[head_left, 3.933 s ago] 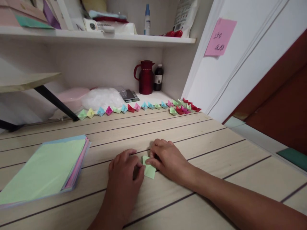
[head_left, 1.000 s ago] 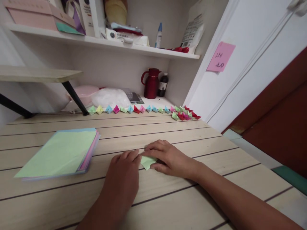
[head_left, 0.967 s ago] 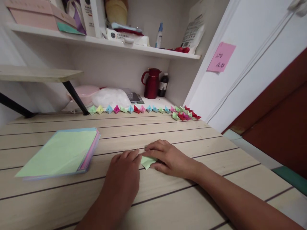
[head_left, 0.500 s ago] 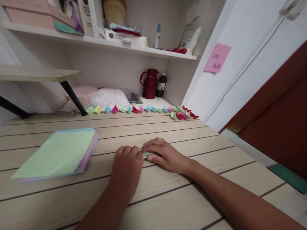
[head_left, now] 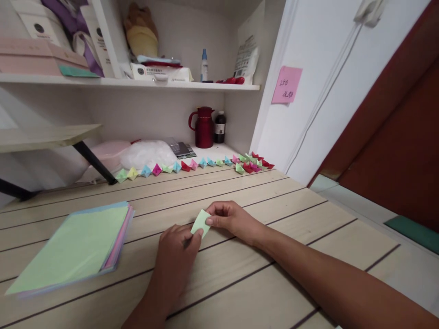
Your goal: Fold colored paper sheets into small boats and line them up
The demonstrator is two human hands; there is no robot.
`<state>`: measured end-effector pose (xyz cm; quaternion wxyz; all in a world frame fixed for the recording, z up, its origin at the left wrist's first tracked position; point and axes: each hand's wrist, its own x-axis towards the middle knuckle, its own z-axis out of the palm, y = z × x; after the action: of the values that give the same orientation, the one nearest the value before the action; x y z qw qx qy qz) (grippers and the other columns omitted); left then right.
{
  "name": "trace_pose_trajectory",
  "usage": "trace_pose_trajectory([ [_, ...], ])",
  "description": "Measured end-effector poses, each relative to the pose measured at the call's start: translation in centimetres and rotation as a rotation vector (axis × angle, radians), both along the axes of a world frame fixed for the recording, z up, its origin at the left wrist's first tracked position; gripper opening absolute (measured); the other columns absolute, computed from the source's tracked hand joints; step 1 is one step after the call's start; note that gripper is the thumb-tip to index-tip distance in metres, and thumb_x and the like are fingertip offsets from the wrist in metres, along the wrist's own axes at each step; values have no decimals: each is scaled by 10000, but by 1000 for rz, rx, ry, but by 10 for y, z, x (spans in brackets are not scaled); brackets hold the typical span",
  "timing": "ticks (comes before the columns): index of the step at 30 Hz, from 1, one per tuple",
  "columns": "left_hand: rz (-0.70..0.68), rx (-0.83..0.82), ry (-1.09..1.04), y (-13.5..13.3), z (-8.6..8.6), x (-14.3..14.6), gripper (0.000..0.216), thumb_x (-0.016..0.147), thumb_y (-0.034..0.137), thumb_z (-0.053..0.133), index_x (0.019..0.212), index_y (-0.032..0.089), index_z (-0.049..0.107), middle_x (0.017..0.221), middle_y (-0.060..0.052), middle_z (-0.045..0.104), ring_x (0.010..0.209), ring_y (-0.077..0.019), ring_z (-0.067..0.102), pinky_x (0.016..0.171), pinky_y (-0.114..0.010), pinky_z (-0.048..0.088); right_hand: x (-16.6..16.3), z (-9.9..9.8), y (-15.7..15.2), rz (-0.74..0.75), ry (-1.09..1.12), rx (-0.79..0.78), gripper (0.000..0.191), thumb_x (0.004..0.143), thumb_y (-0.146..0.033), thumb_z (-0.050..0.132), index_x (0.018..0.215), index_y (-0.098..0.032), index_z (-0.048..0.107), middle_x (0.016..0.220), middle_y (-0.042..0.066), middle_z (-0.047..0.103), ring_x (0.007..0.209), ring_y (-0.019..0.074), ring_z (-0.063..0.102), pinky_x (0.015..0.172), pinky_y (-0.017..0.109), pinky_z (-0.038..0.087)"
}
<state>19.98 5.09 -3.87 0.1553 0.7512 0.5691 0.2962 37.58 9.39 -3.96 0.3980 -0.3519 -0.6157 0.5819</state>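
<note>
Pale wood-plank counter [head_left: 233, 283] with dark seams, white shelving behind its back edge. Row of small multicoloured folded-paper boats [head_left: 176, 167] along that back edge, bunching near the far right corner. Stack of large coloured paper sheets [head_left: 75, 246], light green on top, lies toward the counter's left edge.

Small pale-green paper rectangle [head_left: 200, 222] is over mid-counter, well apart from the back edge, tilted; can't tell if it touches the wood. Left hand [head_left: 176, 249] pinches its near end, thumb on the front face. Right hand [head_left: 235, 221] pinches the right side near the top, thumb in front, fingers curled behind, partly hidden.

Handling, judged: very light, thin, probably a bit stiff if layered; not slippery, but creases or tears easily. Best hold: light thumb-and-finger pinch at opposite edges, keeping the middle uncrushed.
</note>
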Motion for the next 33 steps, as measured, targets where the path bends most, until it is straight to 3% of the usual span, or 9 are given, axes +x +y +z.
trace_pose_trajectory([
  [3,-156,-27,3,-3,6,-7,326,906,347,439,720,224,677,781,-1,708,806,-176,629,801,-321,478,3,3,1,10,30,-66,316,688,-405,773,807,-136,655,715,-2,628,682,123,555,690,260,445],
  [6,-252,-19,58,-4,10,-24,286,919,388,439,978,266,691,992,-4,724,928,-178,641,851,-318,487,14,4,3,51,-125,-24,249,752,-342,707,883,-131,690,766,23,664,697,132,574,688,266,456],
  [8,-174,82,115,-4,10,-33,305,919,375,439,1098,270,662,1120,-25,694,1016,-199,624,898,-355,482,23,5,5,99,-316,92,203,799,-276,649,936,-140,710,833,39,693,746,146,598,713,272,465],
  [14,-381,261,237,-12,11,-26,365,912,181,401,1143,301,656,1312,-42,591,1172,-204,550,966,-401,457,30,11,5,218,-603,540,233,869,-183,573,1061,-190,705,979,41,717,881,160,634,805,264,456],
  [17,-447,231,332,-14,11,-19,374,901,162,430,1165,312,649,1282,-34,625,1171,-215,555,989,-442,433,24,9,10,230,-638,717,219,893,-202,567,1067,-198,699,953,46,714,888,160,634,841,272,438],
  [21,-407,142,438,-11,5,-21,380,888,190,489,1226,317,607,1311,-26,610,1211,-228,529,1009,-462,406,13,1,17,194,-702,880,246,910,-204,554,1125,-242,666,1024,44,691,998,171,600,964,345,365],
  [26,-327,87,479,-11,-1,-21,413,884,194,496,1276,301,566,1320,-46,593,1240,-250,500,1022,-493,378,16,7,11,48,-635,904,464,904,-257,571,1359,-250,479,1349,103,493,1266,204,435,1027,386,352],
  [29,-313,68,461,-12,-3,-18,405,888,199,490,1273,299,564,1301,-47,597,1235,-247,493,1025,-490,370,29,15,3,75,-584,867,327,919,-301,556,1238,-237,584,1254,86,563,1183,191,506,1013,364,385],
  [33,-298,74,378,-7,-7,-18,380,880,214,506,1247,285,569,1257,-46,603,1181,-229,510,1018,-455,373,40,13,1,176,-764,846,347,869,-317,636,1199,-212,621,1212,88,615,1150,230,529,1011,398,376],
])
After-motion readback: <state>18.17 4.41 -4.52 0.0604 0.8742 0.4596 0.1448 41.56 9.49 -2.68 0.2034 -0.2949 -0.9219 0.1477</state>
